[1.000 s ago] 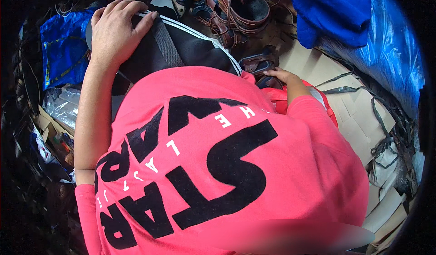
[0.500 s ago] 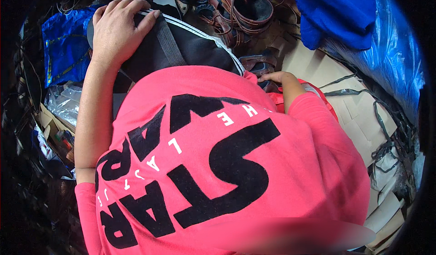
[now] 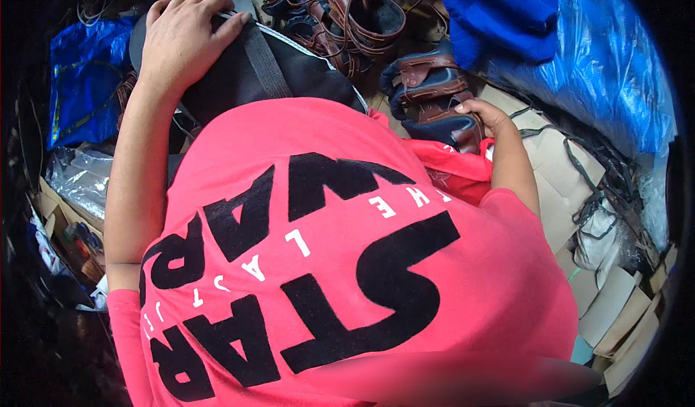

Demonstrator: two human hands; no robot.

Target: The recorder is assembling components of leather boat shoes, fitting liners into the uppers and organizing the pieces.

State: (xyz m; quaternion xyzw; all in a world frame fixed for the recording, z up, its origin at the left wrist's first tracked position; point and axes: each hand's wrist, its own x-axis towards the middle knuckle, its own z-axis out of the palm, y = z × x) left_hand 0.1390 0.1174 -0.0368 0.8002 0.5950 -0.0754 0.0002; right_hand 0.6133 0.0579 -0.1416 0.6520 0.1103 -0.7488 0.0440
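Note:
My left hand (image 3: 190, 34) rests palm down on a black padded fabric piece (image 3: 232, 74) with white cord trim and a dark webbing strap. Its fingers curl over the far edge and the thumb is spread apart. On the right, my right hand (image 3: 492, 117) grips the near end of some brown and dark blue leather shoe uppers (image 3: 434, 92), thumb on top, other fingers mostly hidden beneath. Just nearer to me lies a red cloth or bag (image 3: 460, 168), partly under my right forearm.
Brown leather shoes with laces (image 3: 362, 16) stand at the far middle. Blue cloth (image 3: 499, 9) and blue plastic sheeting (image 3: 608, 66) lie far right, above cardboard pieces (image 3: 554, 150) and black strips (image 3: 579, 164). A blue bag (image 3: 83, 81) and clear plastic (image 3: 79, 175) are at left.
My right hand has moved out to the right from beside my shirt, and more of the brown and blue uppers shows. My left hand stays on the black piece.

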